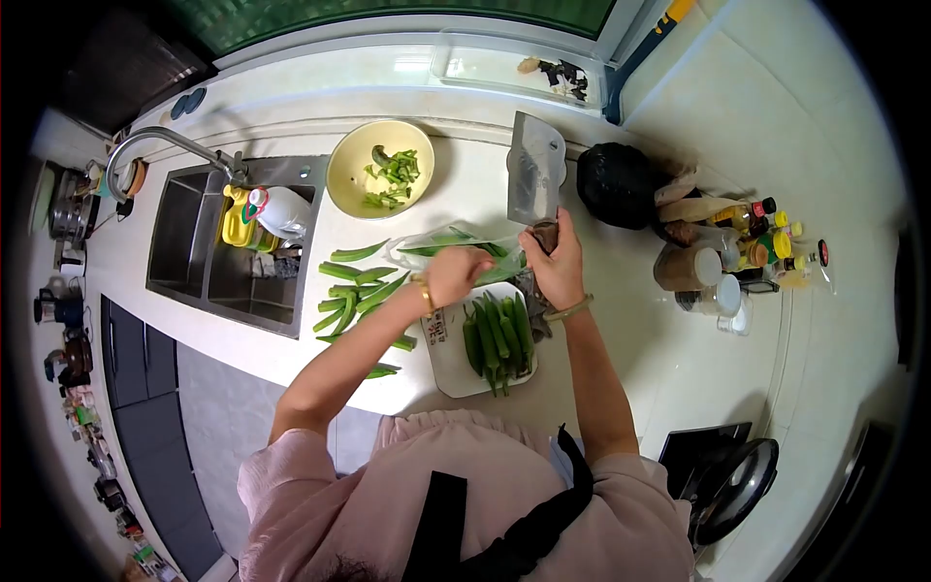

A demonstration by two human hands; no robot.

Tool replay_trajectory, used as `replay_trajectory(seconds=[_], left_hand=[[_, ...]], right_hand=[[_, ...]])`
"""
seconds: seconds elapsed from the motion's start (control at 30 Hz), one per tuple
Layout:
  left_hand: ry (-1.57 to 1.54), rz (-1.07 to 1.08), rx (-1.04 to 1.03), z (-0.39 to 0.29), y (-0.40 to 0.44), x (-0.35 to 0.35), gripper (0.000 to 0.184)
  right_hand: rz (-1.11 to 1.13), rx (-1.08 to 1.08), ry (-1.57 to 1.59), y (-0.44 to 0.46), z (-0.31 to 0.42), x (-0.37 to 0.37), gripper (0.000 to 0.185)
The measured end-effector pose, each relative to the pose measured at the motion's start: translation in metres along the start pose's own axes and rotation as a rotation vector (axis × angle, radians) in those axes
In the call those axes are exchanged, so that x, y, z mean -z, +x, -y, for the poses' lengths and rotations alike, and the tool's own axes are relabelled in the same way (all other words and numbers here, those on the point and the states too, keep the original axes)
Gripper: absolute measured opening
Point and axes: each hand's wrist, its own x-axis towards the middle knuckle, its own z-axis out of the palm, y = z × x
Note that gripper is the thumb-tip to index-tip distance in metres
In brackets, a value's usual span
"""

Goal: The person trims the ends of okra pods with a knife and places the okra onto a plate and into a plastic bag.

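Note:
My right hand (557,270) is closed round the brown handle of a cleaver (533,170), whose broad blade points away from me. The right thumb also meets the edge of a clear plastic bag (412,250) with okra inside. My left hand (456,277) is closed at the near side of the bag; the fingertips are partly hidden. Below both hands, a white tray (451,373) holds several whole okra (499,335). More loose okra (354,276) lie on the counter to the left. A cream bowl (339,184) farther back contains cut green pieces (398,170).
To the left is a steel sink (184,233) with a white bottle (283,213) and a yellow bottle (236,218). A black bag (616,184) and several jars and bottles (689,267) line the right wall. A clear tray (475,68) rests on the back ledge.

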Motion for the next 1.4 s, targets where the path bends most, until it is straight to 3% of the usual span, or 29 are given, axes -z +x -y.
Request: replay_trajectory(seconds=[0.17, 0.23, 0.3, 0.37, 0.5, 0.57, 0.6, 0.67, 0.77, 0.8, 0.9, 0.97, 1.03, 1.1, 1.13, 1.17, 1.23, 1.27, 1.3, 1.37, 1.4], left_hand=[[-0.063, 0.056, 0.29, -0.005, 0.022, -0.024, 0.022], [-0.129, 0.281, 0.331, -0.002, 0.027, -0.024, 0.028], [-0.11, 0.31, 0.411, -0.002, 0.032, -0.03, 0.029], [0.195, 0.157, 0.174, 0.002, 0.032, -0.036, 0.027], [0.203, -0.059, 0.189, 0.012, 0.013, -0.037, 0.019], [-0.252, -0.113, 0.597, 0.014, -0.001, -0.025, 0.019], [-0.249, -0.106, 0.599, 0.02, -0.006, -0.025, 0.019], [-1.076, -0.304, 0.818, 0.034, -0.016, -0.029, 0.019], [-1.171, -0.373, 0.823, 0.029, -0.02, -0.036, 0.027], [-1.1, -0.31, 0.817, 0.03, -0.021, -0.037, 0.037], [-0.887, -0.362, 0.736, 0.029, -0.024, -0.04, 0.034], [-0.835, -0.333, 0.778, 0.043, -0.034, -0.037, 0.033], [-0.776, -0.301, 0.819, 0.045, -0.045, -0.028, 0.032], [-0.627, -0.543, 0.747, 0.039, -0.065, -0.026, 0.027], [-0.393, -0.58, 0.668, 0.038, -0.074, -0.027, 0.021], [-0.392, -0.573, 0.671, 0.034, -0.082, -0.031, 0.021], [-0.173, -0.473, 0.46, 0.007, -0.092, -0.03, 0.016], [-0.121, -0.259, 0.452, -0.01, -0.094, -0.027, 0.019], [0.026, -0.189, 0.202, -0.014, -0.098, -0.034, 0.026], [0.205, -0.011, -0.093, -0.021, -0.093, -0.047, 0.042], [0.205, -0.009, -0.098, -0.023, -0.09, -0.054, 0.042]], right_hand=[[0.02, -0.028, -0.042, -0.002, -0.001, 0.002, 0.037], [0.036, -0.055, -0.018, -0.003, -0.002, 0.002, 0.04], [0.027, -0.098, -0.011, -0.003, 0.0, 0.0, 0.04], [0.023, -0.092, 0.0, -0.003, -0.004, -0.002, 0.04], [0.016, -0.11, -0.005, 0.0, -0.011, 0.004, 0.039], [-0.008, -0.108, 0.006, 0.001, -0.013, 0.006, 0.039], [-0.021, -0.102, 0.015, 0.001, -0.014, 0.005, 0.038], [-0.024, -0.103, -0.015, 0.002, -0.014, 0.005, 0.038], [-0.047, -0.011, -0.083, 0.0, -0.019, 0.0, 0.026], [-0.046, 0.001, -0.075, 0.0, -0.017, 0.0, 0.026], [-0.049, 0.002, -0.072, 0.001, -0.023, 0.002, 0.028], [-0.08, -0.055, -0.124, 0.0, -0.031, 0.007, 0.039], [-0.093, -0.071, -0.138, -0.003, -0.034, 0.015, 0.039], [-0.158, -0.09, -0.203, -0.008, -0.037, 0.023, 0.037], [-0.172, -0.11, -0.197, -0.01, -0.037, 0.028, 0.035], [-0.176, -0.117, -0.196, -0.014, -0.038, 0.031, 0.035], [-0.188, -0.19, -0.137, -0.021, -0.036, 0.036, 0.033], [-0.195, -0.187, -0.133, -0.025, -0.04, 0.038, 0.033], [-0.199, -0.189, -0.132, -0.028, -0.042, 0.038, 0.033], [-0.169, -0.207, -0.186, -0.033, -0.043, 0.039, 0.034], [-0.175, -0.205, -0.187, -0.035, -0.045, 0.038, 0.034]])
